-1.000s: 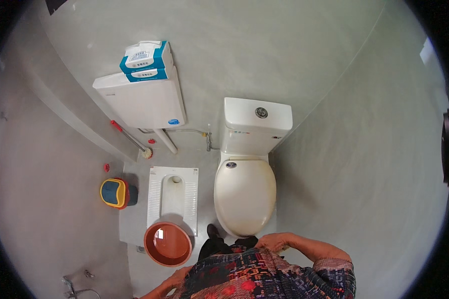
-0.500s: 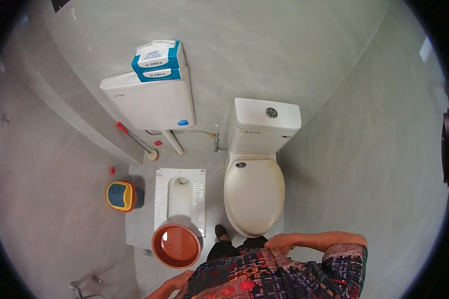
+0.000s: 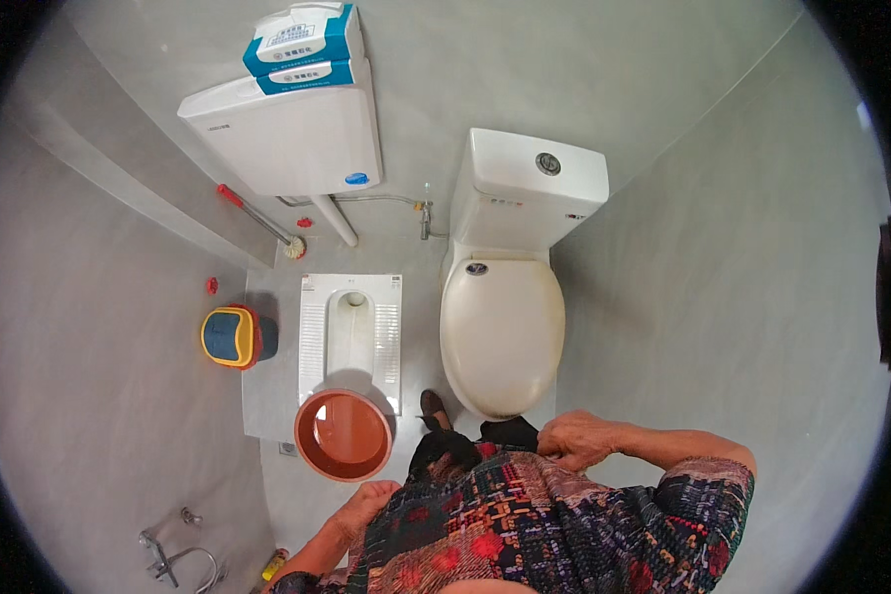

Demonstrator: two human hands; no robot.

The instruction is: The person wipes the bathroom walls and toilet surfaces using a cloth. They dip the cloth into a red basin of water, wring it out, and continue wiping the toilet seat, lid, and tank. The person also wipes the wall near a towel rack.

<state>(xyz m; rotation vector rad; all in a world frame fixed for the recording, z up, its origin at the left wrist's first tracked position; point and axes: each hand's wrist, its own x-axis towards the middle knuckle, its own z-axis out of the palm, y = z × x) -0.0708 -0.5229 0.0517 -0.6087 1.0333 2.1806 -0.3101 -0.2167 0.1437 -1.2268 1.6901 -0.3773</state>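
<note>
My right hand [image 3: 576, 439] is at my right hip, its fingers curled in against my dark trousers [image 3: 513, 433] and the hem of my patterned shirt [image 3: 525, 495]. What it grips is hidden. At my left side, my left hand [image 3: 364, 505] is closed against the shirt's edge, with its fingertips out of sight. In front of me stands a white toilet [image 3: 502, 342] with its lid down. A reddish-brown round basin [image 3: 303, 450] sits left of my foot [image 3: 433, 404], overlapping the near end of a white squat toilet pan [image 3: 314, 322].
A bin [image 3: 230, 337] with a yellow-rimmed lid stands at the left wall, near a red-handled brush [image 3: 262, 220]. A wall cistern [image 3: 297, 139] bears tissue packs [image 3: 302, 45]. At lower left are a tap [image 3: 158, 559] and a yellow container [image 3: 274, 564].
The view has tilted down, so the fixtures sit higher and more of my arms and torso shows. Both hands remain at my sides. The yellow container has come into view.
</note>
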